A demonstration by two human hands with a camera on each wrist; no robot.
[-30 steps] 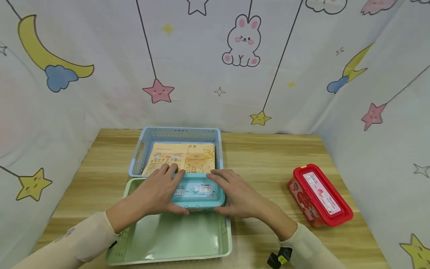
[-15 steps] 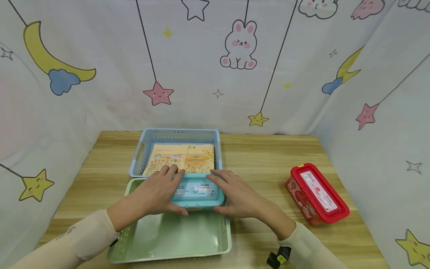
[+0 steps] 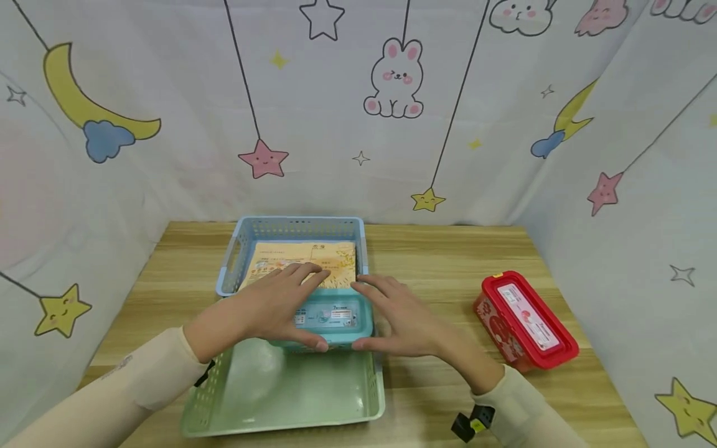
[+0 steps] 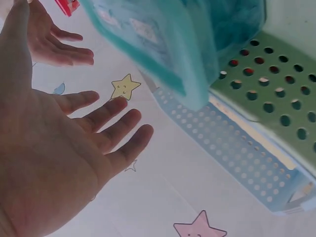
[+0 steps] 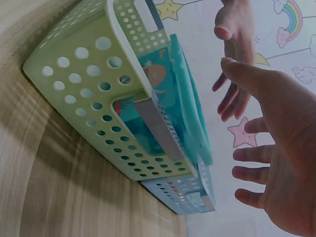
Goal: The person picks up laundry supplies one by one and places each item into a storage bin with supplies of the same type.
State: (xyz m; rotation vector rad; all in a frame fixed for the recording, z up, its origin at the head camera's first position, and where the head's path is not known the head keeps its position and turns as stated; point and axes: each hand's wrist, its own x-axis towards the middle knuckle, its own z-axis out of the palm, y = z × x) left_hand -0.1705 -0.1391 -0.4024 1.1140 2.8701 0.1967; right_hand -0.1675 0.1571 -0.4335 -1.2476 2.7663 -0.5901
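Note:
A lidded box with a teal lid (image 3: 330, 318) sits at the far end of the green basket (image 3: 291, 398); in the right wrist view its lid (image 5: 190, 103) stands above the basket rim. My left hand (image 3: 274, 306) hovers over the box's left side, fingers straight and apart from the lid, as the left wrist view shows. My right hand (image 3: 406, 320) is beside the box's right end, fingers spread; a gap lies between that hand (image 5: 291, 153) and the lid in the right wrist view. Neither hand holds anything.
Behind the green basket stands a blue basket (image 3: 302, 219) with tan printed packets (image 3: 338, 256) inside. A red-lidded box (image 3: 529, 318) rests on the wooden table (image 3: 437, 255) to the right. A printed curtain (image 3: 313, 93) surrounds the table at the back and sides.
Both hands have let go of the teal-lidded box and lifted away from it; the left hand has shifted slightly right and up. The box stays in the green basket.

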